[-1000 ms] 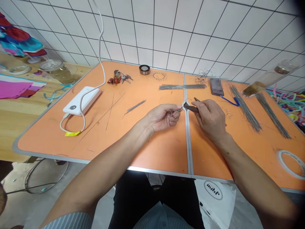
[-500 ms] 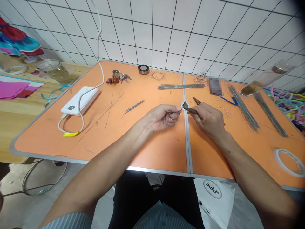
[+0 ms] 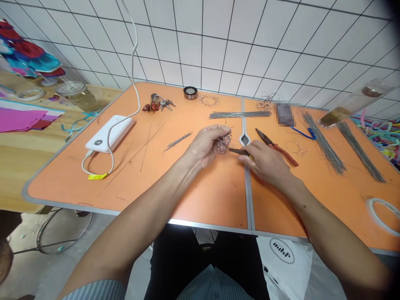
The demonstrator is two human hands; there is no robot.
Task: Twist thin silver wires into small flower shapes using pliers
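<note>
My left hand (image 3: pixel 206 145) is closed on a bent thin wire piece (image 3: pixel 223 143), its loops and ends sticking out past the fingertips. My right hand (image 3: pixel 265 160) is wrapped round a pair of pliers (image 3: pixel 239 151); its dark jaws point left and reach the edge of the wire piece. Whether the jaws grip the wire I cannot tell, and the handles are mostly hidden in my palm. Just beyond my right hand, red-handled pliers (image 3: pixel 276 148) lie on the orange table (image 3: pixel 206 200).
Wire bundles (image 3: pixel 240 114) lie at the back and right (image 3: pixel 325 143). A wire ring (image 3: pixel 208 100), black tape roll (image 3: pixel 190 93), keys (image 3: pixel 159 103) and white power bank (image 3: pixel 109 133) are around. A tilted glass bottle (image 3: pixel 353 104) is at right, a white tape ring (image 3: pixel 384 214) at front right.
My right hand has lowered the pliers and brought their jaws left to the wire piece. My left hand has turned, raising the wire piece into view. The red-handled pliers are now uncovered.
</note>
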